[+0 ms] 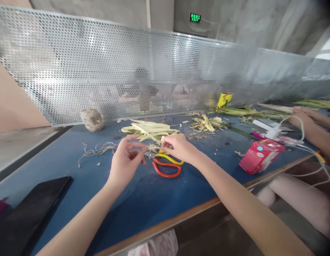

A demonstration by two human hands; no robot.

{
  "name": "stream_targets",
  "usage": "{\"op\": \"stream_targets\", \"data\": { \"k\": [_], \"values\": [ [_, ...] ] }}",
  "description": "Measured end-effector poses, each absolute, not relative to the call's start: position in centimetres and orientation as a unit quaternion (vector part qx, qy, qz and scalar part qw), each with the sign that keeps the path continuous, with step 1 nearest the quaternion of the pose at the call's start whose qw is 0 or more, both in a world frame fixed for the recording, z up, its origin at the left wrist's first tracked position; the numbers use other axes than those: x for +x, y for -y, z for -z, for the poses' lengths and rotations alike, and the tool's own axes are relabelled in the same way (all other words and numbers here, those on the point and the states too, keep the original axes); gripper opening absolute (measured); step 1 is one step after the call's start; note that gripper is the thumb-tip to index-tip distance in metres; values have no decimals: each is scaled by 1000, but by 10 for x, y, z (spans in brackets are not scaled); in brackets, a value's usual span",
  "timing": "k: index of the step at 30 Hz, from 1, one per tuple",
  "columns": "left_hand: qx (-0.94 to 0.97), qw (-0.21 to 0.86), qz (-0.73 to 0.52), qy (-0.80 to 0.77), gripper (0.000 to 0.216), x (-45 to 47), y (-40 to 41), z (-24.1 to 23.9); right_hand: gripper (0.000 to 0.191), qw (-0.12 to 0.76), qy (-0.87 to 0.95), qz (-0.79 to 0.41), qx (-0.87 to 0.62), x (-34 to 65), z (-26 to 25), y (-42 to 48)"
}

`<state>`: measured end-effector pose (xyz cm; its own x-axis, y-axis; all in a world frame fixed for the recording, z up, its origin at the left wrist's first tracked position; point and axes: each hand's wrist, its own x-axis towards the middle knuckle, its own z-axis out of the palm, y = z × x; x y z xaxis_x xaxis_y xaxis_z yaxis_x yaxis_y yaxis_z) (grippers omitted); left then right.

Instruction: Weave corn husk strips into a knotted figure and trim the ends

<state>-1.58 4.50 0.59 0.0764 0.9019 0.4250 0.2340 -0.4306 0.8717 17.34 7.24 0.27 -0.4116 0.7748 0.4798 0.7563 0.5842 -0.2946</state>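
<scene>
Both hands are raised over a blue table, holding a thin pale strip of husk [153, 147] between them. My left hand [127, 158] pinches its left end between thumb and fingertips. At the other end, my right hand [177, 146] has its fingers curled closed on the strip. Just below the hands lies a pair of scissors [167, 175] with one red and one yellow handle loop; the blades are partly hidden behind my left fingers. Behind the hands is a pile of pale yellow-green husk leaves [151, 128]. Tangled brown string [99, 149] lies left of my left hand.
A perforated metal screen [101, 67] runs along the table's far side, with people behind it. A stone-like lump [92, 120], husk scraps [207, 123], a yellow can [224, 100] and a pink box [261, 155] stand around. A black tablet-like slab [39, 209] lies front left. A co-worker's arms [311, 124] reach in at right.
</scene>
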Motion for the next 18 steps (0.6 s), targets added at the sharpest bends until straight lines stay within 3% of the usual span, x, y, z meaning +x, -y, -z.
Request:
{"op": "stream_targets", "data": {
  "k": [11, 18],
  "values": [
    [667, 322, -481, -469, 36, -16, -48, 0, 6, 331, 819, 51, -466, 198, 12, -74],
    [635, 331, -497, -490, 36, -22, -52, 0, 16, 347, 821, 127, -435, 194, 13, -62]
  ]
}}
